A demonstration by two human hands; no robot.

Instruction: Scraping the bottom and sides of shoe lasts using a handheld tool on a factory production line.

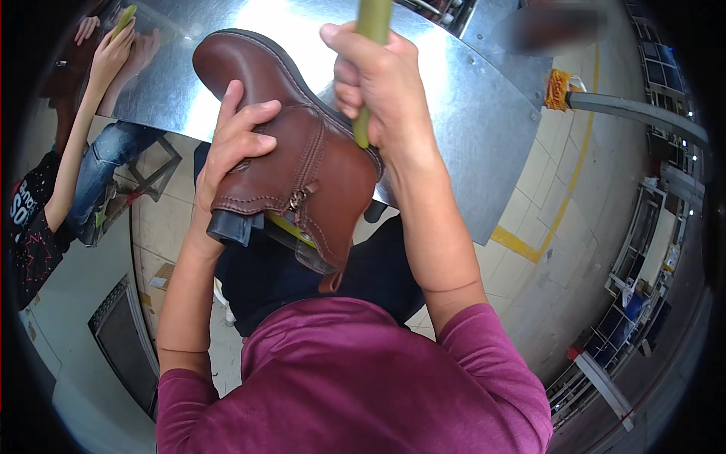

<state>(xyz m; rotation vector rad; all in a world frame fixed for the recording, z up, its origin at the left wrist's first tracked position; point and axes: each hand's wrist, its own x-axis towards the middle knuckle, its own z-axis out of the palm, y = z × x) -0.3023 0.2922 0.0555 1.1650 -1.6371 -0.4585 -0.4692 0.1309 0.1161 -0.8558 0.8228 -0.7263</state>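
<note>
A brown leather ankle boot (333, 166) with a zipper along its side lies tilted above my lap, toe toward the far left and opening toward me. My left hand (242, 140) grips it across the front of the shaft, fingers spread over the leather. A metal zipper pull (301, 195) hangs near the opening, and something yellow-green and black shows inside the shaft. My right hand (382, 83) is closed around an olive-green stick-like tool (373, 23). Its lower end reaches down beside the boot's sole edge near the heel; whether it touches there, I cannot tell.
Under the boot's toe spreads a shiny metal table (461, 113). At the left, a co-worker's hand (113, 57) holds a similar green tool beside a brown boot. An orange-wrapped metal bar (558, 89) juts in at the right. Racks (650, 234) line the far right.
</note>
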